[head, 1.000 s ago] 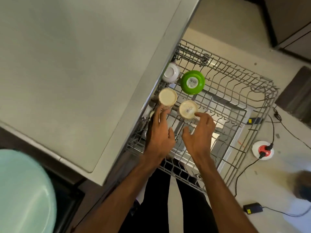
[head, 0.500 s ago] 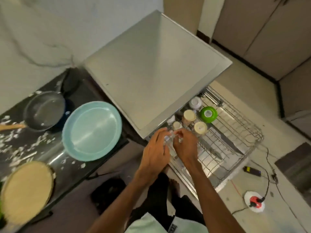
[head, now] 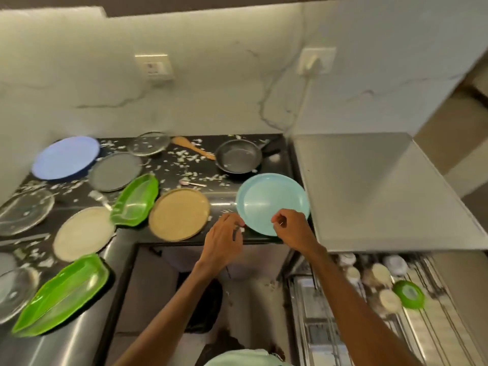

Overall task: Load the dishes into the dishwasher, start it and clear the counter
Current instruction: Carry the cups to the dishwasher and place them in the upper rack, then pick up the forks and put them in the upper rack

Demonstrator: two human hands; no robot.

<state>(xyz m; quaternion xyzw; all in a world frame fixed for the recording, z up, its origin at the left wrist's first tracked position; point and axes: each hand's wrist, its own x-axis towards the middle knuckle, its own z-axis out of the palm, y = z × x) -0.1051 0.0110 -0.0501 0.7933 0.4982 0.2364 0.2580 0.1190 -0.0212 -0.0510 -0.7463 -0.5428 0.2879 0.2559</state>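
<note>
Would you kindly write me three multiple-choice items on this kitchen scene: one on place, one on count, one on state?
1. The black frying pan lies: A in a sink; B on the black counter, behind the light blue round plate; C on the floor.
2. The green leaf-shaped trays on the counter number: A one; B two; C four.
3. The wire dishwasher rack is: A pulled out; B pushed in; C on the counter.
Key: B, the pan sits nearer the wall than the plate; B, two trays show; A, its wires stand in the open.
</note>
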